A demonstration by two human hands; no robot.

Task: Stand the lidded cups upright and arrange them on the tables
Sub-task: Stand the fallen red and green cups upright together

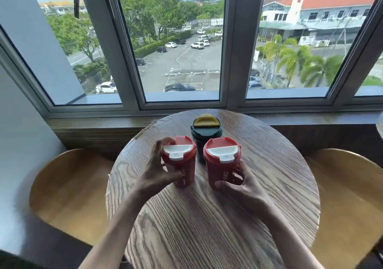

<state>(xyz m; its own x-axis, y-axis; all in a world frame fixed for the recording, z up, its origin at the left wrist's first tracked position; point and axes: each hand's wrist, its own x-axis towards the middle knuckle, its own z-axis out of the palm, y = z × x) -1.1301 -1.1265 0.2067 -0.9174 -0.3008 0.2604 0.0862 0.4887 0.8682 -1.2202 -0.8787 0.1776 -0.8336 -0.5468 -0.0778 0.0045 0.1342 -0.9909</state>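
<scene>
- A round wooden table stood below a wide window, and three lidded cups stood upright on it in a close triangle.
- The dark green cup, with a yellow lid, stood at the far point of the triangle, on the window side of the table's middle.
- The left red cup stood just in front of the green cup and to its left, its red-and-white lid facing up.
- The right red cup stood just in front of the green cup and to its right, near the left red cup but with a narrow gap between them; white lettering ran down its side.
- The left hand was wrapped around the left red cup from that cup's outer side: its fingers curled up at the rim, and the thumb pressed the cup's near wall.
- The right hand gripped the right red cup low down from its outer, near side, thumb across the front by the base and fingers around the side away from the green cup.
- Both forearms reached in from the near edge of the table, across its bare grain.
- A tan wooden seat sat to the left of the table, and another tan seat to the right, both lower than the tabletop.
- The edge of a second surface, too little of it to identify, showed at the far right beyond the table.
</scene>
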